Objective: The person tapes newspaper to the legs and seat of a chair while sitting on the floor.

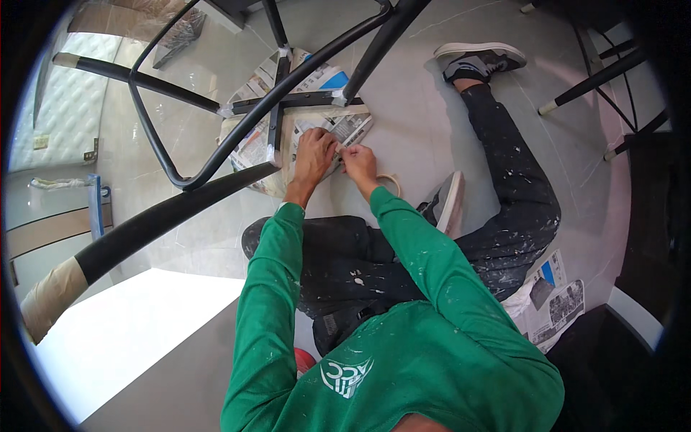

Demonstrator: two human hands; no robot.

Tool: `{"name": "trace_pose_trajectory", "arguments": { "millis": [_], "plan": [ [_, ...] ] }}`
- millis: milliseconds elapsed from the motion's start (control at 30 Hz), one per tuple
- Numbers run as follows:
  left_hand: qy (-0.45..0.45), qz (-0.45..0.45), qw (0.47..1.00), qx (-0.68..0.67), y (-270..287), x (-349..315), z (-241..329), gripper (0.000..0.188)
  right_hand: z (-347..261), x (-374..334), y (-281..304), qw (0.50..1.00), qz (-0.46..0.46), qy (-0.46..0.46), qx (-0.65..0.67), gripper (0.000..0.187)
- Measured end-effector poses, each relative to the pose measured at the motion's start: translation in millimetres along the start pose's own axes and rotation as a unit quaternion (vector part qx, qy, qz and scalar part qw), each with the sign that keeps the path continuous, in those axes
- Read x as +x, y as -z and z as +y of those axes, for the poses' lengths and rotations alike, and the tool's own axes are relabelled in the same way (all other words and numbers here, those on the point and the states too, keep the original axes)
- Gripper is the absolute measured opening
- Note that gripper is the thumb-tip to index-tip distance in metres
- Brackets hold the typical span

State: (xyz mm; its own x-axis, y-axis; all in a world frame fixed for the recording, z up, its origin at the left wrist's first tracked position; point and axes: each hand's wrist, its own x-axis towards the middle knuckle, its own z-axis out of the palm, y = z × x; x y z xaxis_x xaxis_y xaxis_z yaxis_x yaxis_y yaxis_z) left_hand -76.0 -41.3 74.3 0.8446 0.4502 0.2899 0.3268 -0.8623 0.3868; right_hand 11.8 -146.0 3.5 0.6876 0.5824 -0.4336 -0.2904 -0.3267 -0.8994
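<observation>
An upturned stool (313, 100) with black legs lies before me, its seat wrapped in newspaper (350, 128) and edged with beige masking tape. My left hand (312, 160) rests on the seat's near edge, fingers curled down and closed; what they grip is hidden. Close beside it, my right hand (360, 164) is closed in a pinch on a small strip of masking tape (340, 147). The two sets of fingertips nearly meet at the paper's edge. A roll of masking tape (389, 184) lies on the floor by my right wrist.
Long black legs with taped tips (54, 291) reach left and up over the seat. My legs are folded on the grey tiled floor (410, 137). More newspaper (558, 309) lies at right, black furniture legs (590, 83) stand far right, and a quilted white panel (65, 101) is at left.
</observation>
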Motion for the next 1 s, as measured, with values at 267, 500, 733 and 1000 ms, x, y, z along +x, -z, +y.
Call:
{"name": "trace_pose_trajectory", "arguments": {
  "millis": [267,500,733,1000],
  "plan": [
    [0.047,0.053,0.998,-0.002,-6.5,-16.0,-4.1,0.025,-5.4,-3.7,-1.5,1.000,-0.003,-0.012,0.004,0.021],
    [0.138,0.072,0.987,0.045,-2.2,20.1,29.6,0.069,-8.6,-2.9,29.2,0.968,0.136,0.184,-0.107,0.025],
    [-0.014,0.015,0.979,0.204,-16.7,-19.2,27.2,0.055,-37.9,-125.6,112.4,0.856,-0.048,0.381,-0.345,0.022],
    [0.105,0.050,0.991,-0.070,-6.6,-48.6,64.6,0.050,-17.9,-118.2,125.4,0.853,-0.099,0.348,-0.375,0.026]
  ]
}}
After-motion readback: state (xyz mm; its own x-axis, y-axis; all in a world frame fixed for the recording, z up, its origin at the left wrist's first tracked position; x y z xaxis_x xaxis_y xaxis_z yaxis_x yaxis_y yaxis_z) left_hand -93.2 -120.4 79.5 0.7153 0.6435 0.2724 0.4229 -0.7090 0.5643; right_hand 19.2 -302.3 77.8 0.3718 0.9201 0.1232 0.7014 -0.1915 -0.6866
